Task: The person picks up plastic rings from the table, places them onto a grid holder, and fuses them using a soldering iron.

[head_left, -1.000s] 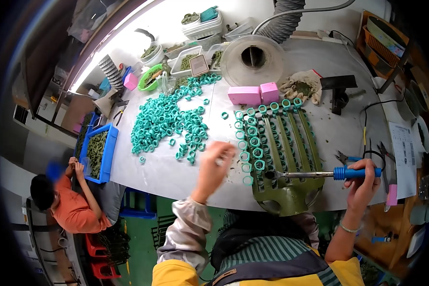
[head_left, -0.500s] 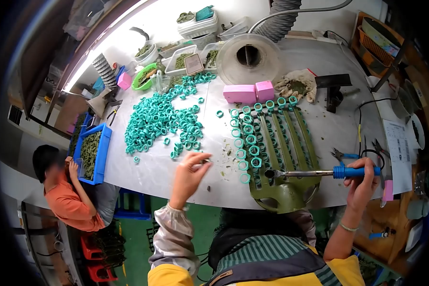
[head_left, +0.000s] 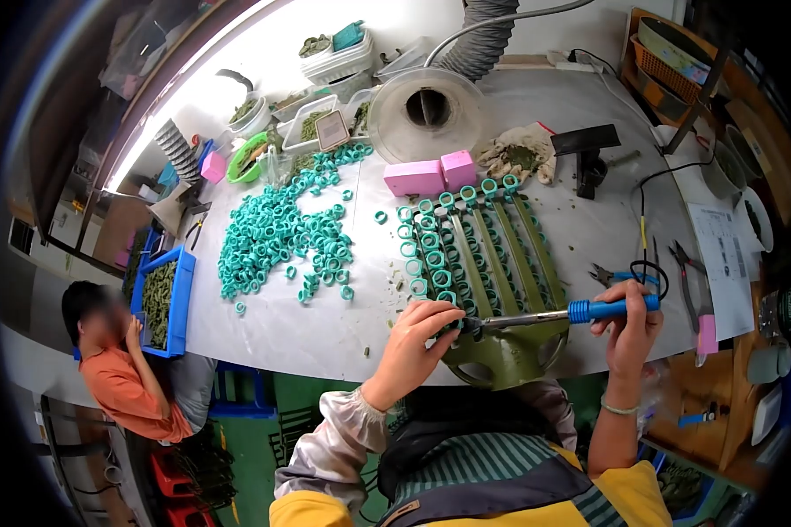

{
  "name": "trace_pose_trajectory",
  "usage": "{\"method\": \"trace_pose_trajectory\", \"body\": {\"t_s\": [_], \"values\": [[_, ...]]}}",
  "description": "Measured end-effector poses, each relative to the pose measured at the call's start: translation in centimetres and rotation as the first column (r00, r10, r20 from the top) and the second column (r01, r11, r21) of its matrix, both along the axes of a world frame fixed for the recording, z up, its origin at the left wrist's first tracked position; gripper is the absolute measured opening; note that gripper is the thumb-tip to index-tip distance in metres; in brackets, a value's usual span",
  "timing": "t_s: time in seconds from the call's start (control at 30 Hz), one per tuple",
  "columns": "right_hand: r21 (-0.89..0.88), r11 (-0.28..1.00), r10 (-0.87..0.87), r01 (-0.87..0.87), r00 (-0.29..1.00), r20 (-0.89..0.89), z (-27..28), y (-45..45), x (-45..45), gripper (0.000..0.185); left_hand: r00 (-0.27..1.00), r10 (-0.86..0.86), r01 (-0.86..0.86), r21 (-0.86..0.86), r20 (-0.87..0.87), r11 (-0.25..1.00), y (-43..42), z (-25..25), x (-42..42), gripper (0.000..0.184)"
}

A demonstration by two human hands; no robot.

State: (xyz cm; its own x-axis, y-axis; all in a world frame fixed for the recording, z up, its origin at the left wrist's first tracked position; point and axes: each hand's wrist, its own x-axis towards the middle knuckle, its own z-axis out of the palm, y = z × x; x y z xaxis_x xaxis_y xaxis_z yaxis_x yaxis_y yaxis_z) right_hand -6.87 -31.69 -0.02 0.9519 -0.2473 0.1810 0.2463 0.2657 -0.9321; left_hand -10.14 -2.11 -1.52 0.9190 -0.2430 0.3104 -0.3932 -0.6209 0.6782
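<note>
My right hand grips the blue handle of a soldering iron, its metal shaft pointing left. The dark tip reaches the lower left part of an olive-green, comb-like wax frame with long parallel bars. Teal rings stand in rows along those bars. Beside the tip, my left hand has its fingers and thumb pinched together at the frame's lower left edge. What they pinch is mostly hidden; a dark teal-green bit shows between them.
A large heap of loose teal rings lies left. Pink blocks, a clear funnel hood and a stained glove are behind the frame. Pliers and a cord lie right. Far left, a person in orange sits by a blue crate.
My left hand has moved right from above the bare table to the frame beside the iron's tip. The whole view has shifted slightly, and the iron stays over the frame.
</note>
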Motion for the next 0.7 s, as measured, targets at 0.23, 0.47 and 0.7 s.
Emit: {"method": "trace_pose_trajectory", "body": {"t_s": [0.23,0.47,0.7], "values": [[0.006,0.995,-0.097,0.097,0.995,0.017,1.2,-2.2,-0.1,0.036,0.998,-0.035,0.037,-0.03,0.049,0.999,0.5,0.5,0.4,0.023],[0.013,0.99,-0.143,0.143,0.99,0.002,2.0,-2.4,-0.1,0.034,0.73,0.623,-0.683,0.296,0.28,0.668,13.6,-3.9,2.5,0.019],[0.003,0.981,-0.193,0.193,0.981,-0.016,1.8,-2.4,0.4,0.034,0.797,0.603,-0.596,0.106,-0.042,0.796,15.5,-6.6,0.9,0.024]]}}
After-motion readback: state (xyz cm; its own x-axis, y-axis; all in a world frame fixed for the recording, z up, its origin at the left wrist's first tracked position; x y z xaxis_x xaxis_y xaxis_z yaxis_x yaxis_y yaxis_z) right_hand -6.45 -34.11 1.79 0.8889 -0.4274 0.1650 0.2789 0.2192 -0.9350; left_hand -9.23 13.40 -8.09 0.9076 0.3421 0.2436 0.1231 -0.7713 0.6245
